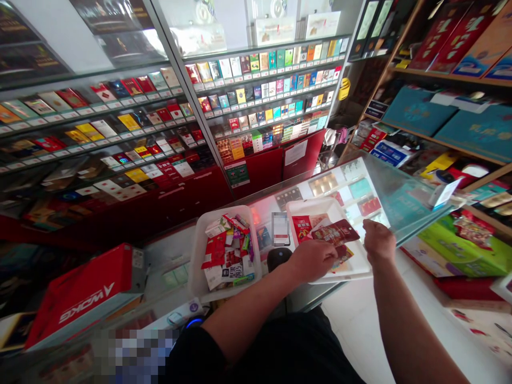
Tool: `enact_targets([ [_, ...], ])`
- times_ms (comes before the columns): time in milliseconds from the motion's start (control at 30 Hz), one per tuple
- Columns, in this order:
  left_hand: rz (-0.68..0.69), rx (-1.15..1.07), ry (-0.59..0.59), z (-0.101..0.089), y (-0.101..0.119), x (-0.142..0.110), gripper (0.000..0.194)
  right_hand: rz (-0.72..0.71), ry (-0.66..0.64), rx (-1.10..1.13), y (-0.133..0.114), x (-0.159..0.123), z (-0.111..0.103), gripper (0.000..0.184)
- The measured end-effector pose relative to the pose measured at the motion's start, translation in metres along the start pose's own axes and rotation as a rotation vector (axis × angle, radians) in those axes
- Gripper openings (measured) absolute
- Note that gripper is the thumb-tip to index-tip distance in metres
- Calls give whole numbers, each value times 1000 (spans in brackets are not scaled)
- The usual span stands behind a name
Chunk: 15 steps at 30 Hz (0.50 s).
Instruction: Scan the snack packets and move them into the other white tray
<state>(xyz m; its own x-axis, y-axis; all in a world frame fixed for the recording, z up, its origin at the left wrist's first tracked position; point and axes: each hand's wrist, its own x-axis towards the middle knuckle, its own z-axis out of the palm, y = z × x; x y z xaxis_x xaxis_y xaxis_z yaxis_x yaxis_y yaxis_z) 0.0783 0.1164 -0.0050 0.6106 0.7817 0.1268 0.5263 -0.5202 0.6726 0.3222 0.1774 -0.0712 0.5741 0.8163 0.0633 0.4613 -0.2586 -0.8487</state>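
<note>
My left hand (314,260) is closed on a dark red snack packet (338,232), which it holds over a white plastic tray (360,271). Just to the right, past the tray's rim, my right hand (379,242) is curled closed, apart from the packet. Whatever its fingers may hold is hidden. A red packet (301,228) and other flat packets lie in the tray under my left hand. On the left stands a white plastic bin (194,266) filled with mixed small packs, among them a red packet (214,250) and a green-wrapped one (243,280).
The containers stand on a glass counter (408,197). Between them lie a blurred phone-like object (280,228) and a dark rounded object (279,258). A red box (86,293) is at left. Cigarette shelves (264,74) line the far side, and gift boxes (420,109) fill the right shelf.
</note>
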Motion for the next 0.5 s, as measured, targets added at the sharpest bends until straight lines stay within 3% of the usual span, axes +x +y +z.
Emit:
enact_targets([
  [67, -41, -10, 23, -5, -1, -6, 21, 38, 16, -79, -3, -3, 3, 44],
  [200, -159, -63, 86, -21, -8, -25, 18, 13, -88, -92, -18, -13, 14, 45],
  [500, -336, -214, 390, -40, -30, -91, 13, -73, -174, -138, -60, -22, 37, 47],
])
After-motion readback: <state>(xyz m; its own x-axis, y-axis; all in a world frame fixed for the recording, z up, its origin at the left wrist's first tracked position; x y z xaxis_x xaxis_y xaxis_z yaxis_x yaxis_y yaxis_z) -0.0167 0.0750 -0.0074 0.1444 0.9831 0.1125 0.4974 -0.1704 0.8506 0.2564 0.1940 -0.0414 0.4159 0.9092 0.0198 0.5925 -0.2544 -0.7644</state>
